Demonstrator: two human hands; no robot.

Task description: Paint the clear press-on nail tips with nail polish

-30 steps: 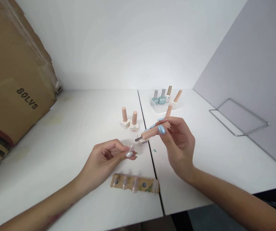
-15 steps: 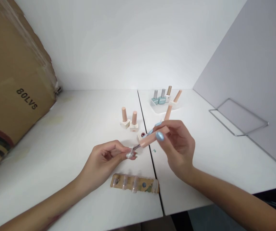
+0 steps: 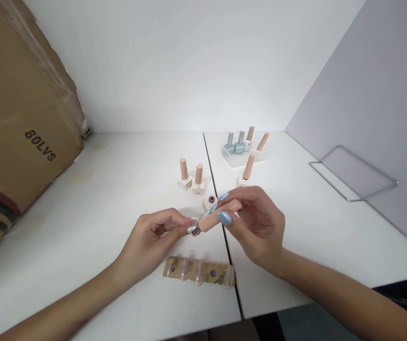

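Note:
My right hand (image 3: 260, 227) is closed around the peach cap of a nail polish brush (image 3: 219, 214), which slants down to the left. The brush end meets a small clear false nail (image 3: 196, 221), partly hidden, pinched in my left hand (image 3: 161, 233) between thumb and forefinger. Just behind the brush stands an uncapped white nail polish bottle (image 3: 208, 202) with a dark opening. Below my hands lies a brown strip (image 3: 205, 271) carrying several clear false nails.
Two peach-capped bottles (image 3: 191, 177) stand behind my left hand, another peach-capped bottle (image 3: 248, 170) behind my right. Farther back, a clear tray (image 3: 237, 162) holds several polish bottles. A cardboard box (image 3: 22, 109) rises on the left; a wire frame (image 3: 352, 173) is on the right.
My right hand has moved slightly down and left, bringing the nail polish brush lower against the false nail. The bottle behind my right hand shows more fully. My left hand has barely moved.

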